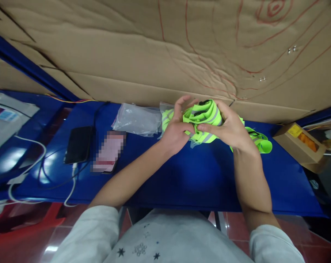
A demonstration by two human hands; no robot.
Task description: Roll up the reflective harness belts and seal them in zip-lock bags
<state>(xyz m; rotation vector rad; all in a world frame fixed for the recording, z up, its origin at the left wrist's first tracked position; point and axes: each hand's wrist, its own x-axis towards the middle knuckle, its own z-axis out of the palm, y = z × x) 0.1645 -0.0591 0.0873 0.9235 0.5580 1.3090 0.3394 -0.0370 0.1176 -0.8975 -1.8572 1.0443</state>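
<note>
Between my two hands is a bundled neon-yellow reflective strap harness with grey stripes and black fittings, raised over the blue table. My left hand holds its left side, thumb pressed in and some fingers lifted. My right hand wraps round the right side, its thumb on the front near my left thumb. More neon-yellow strap lies on the table to the right, partly behind my right wrist. Just left of my left hand is a plastic-bagged neon bundle, partly hidden. Clear plastic bags lie flat beside it.
On the blue table, a black phone with a white cable and a second phone lie at left. A cardboard box stands at the right edge. A cardboard panel with red lines rises behind.
</note>
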